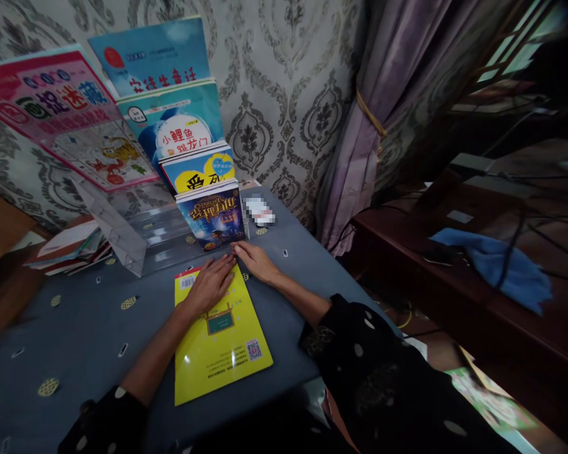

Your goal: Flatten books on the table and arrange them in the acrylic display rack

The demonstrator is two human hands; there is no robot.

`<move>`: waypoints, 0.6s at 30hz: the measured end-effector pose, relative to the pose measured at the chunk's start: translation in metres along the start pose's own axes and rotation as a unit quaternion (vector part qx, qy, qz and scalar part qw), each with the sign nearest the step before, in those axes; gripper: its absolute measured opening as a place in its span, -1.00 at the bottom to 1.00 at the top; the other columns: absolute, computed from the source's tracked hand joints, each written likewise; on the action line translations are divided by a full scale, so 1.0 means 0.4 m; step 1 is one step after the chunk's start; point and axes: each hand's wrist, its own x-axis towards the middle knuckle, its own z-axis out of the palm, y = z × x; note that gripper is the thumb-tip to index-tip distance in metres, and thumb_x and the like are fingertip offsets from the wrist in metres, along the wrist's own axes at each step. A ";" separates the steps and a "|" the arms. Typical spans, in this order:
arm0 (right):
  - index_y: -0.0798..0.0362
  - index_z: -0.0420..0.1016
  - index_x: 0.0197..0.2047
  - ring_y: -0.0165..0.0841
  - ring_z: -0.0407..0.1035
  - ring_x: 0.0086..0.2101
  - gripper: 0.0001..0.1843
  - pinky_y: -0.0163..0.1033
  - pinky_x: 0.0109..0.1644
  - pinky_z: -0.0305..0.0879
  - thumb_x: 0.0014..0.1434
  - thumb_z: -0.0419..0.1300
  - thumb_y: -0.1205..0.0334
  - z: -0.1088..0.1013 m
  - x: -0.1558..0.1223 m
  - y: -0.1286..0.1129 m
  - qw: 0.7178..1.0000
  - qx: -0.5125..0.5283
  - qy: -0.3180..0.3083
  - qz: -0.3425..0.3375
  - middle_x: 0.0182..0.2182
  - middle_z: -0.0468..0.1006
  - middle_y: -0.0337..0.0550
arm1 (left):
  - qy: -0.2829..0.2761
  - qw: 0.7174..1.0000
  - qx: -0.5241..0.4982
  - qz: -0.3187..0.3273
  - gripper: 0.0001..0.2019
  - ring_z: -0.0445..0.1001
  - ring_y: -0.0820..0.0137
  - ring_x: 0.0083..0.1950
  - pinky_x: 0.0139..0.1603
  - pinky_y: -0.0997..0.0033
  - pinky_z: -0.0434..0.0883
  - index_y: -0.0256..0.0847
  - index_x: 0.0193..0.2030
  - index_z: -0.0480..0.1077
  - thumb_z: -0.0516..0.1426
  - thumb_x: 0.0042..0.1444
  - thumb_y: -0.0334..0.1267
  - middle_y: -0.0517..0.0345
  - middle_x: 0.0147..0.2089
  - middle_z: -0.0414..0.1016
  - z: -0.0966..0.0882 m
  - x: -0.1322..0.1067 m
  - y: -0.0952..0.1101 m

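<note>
Head view. Lower centre: thin, glossy yellow paper book (231,343); lies flat on grey-blue tablecloth (85,334). Looks light, bendable, slick, easily creased; best lifted by both long edges. Left hand (209,287), centre: rests across upper cover, fingers extended, unclenched. Right hand (255,261), centre: near upper right corner; grip unclear. Behind: dark blue paperbacks (213,221), clear plastic rack (131,249).

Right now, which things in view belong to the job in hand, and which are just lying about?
In hand, it seems:
- yellow book, under the left hand
- dark blue book, its lower edge near the right hand
- clear stand

Apparently lying about:
- loose pile beside the stand
- blue cloth
</note>
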 end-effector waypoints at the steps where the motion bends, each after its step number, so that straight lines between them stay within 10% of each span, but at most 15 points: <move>1: 0.06 0.46 0.15 -0.24 0.50 -0.02 -0.59 -0.12 0.08 0.36 0.43 -0.08 0.10 0.000 -0.001 -0.002 1.000 -0.005 -0.001 -0.001 0.01 0.60 -0.01 | -0.003 1.000 0.001 0.002 -0.58 0.24 0.21 0.40 0.37 -0.06 0.18 -0.17 0.31 0.29 -0.09 0.39 -0.23 -0.01 0.35 0.33 0.000 0.000 0.000; 18: 0.03 0.49 0.12 -0.23 0.46 0.05 -0.61 -0.10 0.15 0.32 0.42 -0.06 0.13 -0.003 -0.013 -0.021 0.999 -0.029 0.003 -0.029 0.04 0.59 -0.03 | 0.017 0.999 0.047 0.008 -0.59 0.29 0.14 0.36 0.31 -0.10 0.21 -0.19 0.27 0.34 -0.08 0.37 -0.27 -0.06 0.29 0.41 -0.005 0.021 -0.022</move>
